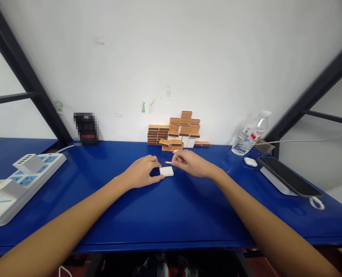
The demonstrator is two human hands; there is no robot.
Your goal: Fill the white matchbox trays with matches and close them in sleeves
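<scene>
A small white matchbox tray lies on the blue table, with the thumb and fingers of my left hand gripping its left end. Just above the tray's far right side, my right hand pinches a match, its red head pointing left. I cannot tell whether more than one match is in that pinch. Loose matches show behind my right fingers, partly hidden. Farther back, orange-brown matchboxes are piled against the wall, with a neat stack to their left and white trays among them.
On the left are a white power strip with plugs and a black object, partly pixelated. To the right stand a water bottle, a white earbud case and a propped phone. A cable crosses behind them.
</scene>
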